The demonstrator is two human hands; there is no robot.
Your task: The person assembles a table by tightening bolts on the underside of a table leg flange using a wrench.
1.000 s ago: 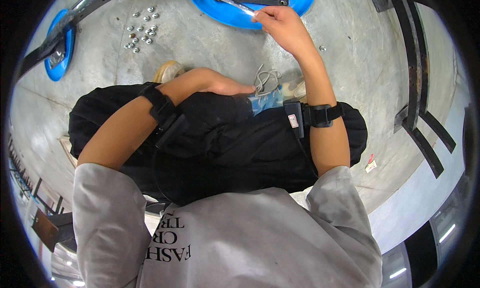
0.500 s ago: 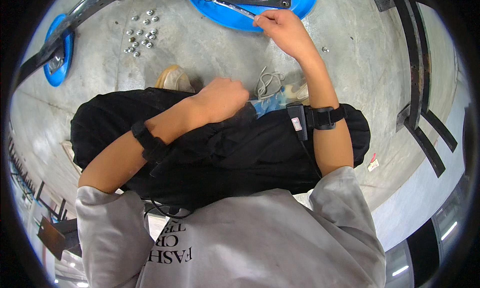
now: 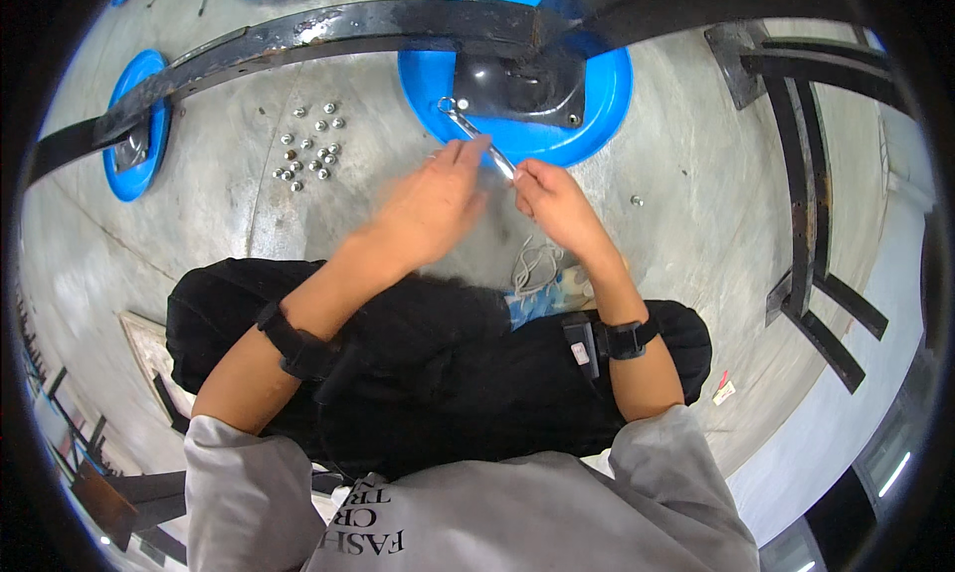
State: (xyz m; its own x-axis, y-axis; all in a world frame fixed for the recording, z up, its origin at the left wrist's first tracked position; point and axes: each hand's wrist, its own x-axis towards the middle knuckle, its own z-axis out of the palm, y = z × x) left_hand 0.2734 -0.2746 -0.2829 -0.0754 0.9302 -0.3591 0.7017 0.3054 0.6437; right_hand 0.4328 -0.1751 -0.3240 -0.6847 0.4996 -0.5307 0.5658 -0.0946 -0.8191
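Observation:
My right hand [image 3: 557, 202] is closed on the near end of a silver combination wrench [image 3: 466, 125]. The wrench slants away to the left, its ring end over the blue round tray [image 3: 615, 99], close to a black metal base plate [image 3: 487, 96]. A hole or bolt shows near the plate's corner. My left hand [image 3: 430, 209], a little blurred, reaches toward the middle of the wrench with its fingers stretched out. Whether its fingertips touch the shaft I cannot tell.
Several silver nuts [image 3: 314, 164] lie on the concrete floor at the left, one more nut [image 3: 637, 201] at the right. A black metal beam [image 3: 398, 27] spans the far side. Black metal bars [image 3: 811, 174] stand at the right; another blue tray [image 3: 149, 75] is far left.
My left hand has risen from my lap toward the wrench and opened. My right hand has drawn nearer with the wrench. The view has tilted up, showing more of the beam and plate.

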